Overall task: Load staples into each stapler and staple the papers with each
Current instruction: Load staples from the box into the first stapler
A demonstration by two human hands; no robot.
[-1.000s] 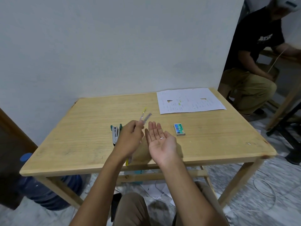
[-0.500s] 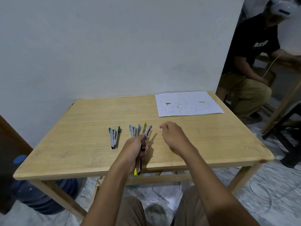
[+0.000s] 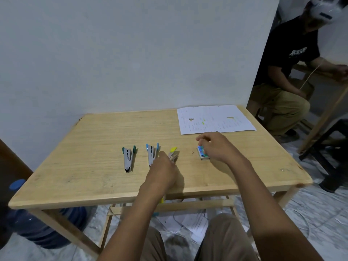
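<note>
On the wooden table (image 3: 94,144) the green stapler (image 3: 128,157) and the blue stapler (image 3: 151,154) lie open side by side. Just right of them, the left hand (image 3: 163,171) is wrapped round the yellow stapler (image 3: 173,153) (its yellow tail pokes out below the wrist). The right hand (image 3: 216,146), apart from the left, curls its fingers over the staple box (image 3: 203,155); whether they pinch it I cannot tell. The papers (image 3: 214,119) lie at the far right corner.
</note>
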